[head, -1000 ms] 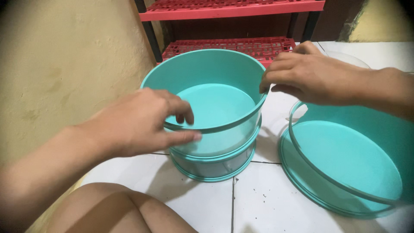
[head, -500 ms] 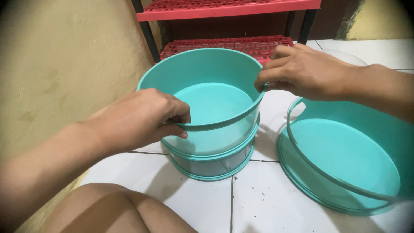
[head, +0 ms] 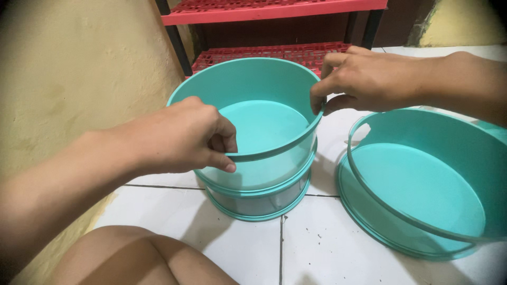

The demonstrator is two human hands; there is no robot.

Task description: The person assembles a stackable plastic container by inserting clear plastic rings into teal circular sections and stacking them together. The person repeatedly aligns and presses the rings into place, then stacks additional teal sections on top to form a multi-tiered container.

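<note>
Got my left hand (head: 182,137) and right hand (head: 364,79) both pinching the top tub (head: 264,126) rim, so I'd lift evenly, no tilting.

The supporting surface is a white tiled floor (head: 327,243) with dark grout lines and scattered dark specks. Resting directly on it are a stack of round teal containers (head: 259,203), a larger teal container (head: 422,190) just beside it, and a red slatted rack (head: 253,53) behind.
</note>
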